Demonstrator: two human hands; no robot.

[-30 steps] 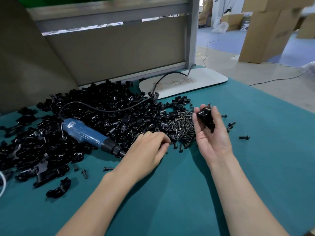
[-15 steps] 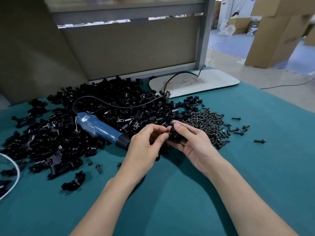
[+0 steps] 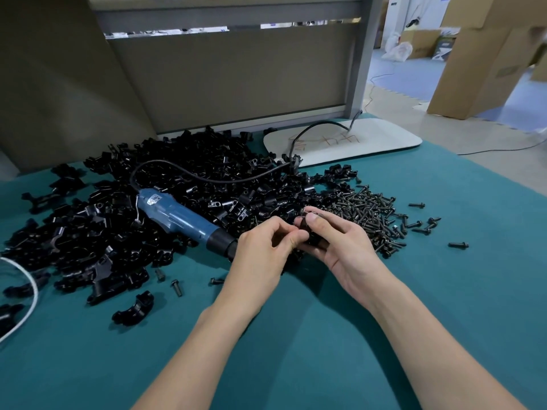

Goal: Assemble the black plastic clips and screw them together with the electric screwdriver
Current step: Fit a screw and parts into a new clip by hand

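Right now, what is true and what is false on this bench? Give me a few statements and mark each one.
1. The screwdriver lies on the clip pile, in no hand. True.
2. The right hand holds a black clip. True.
3. The left hand rests flat on the table. False: its fingers pinch at that clip.
4. The screw heap lies left of the screwdriver. False: it lies to its right.
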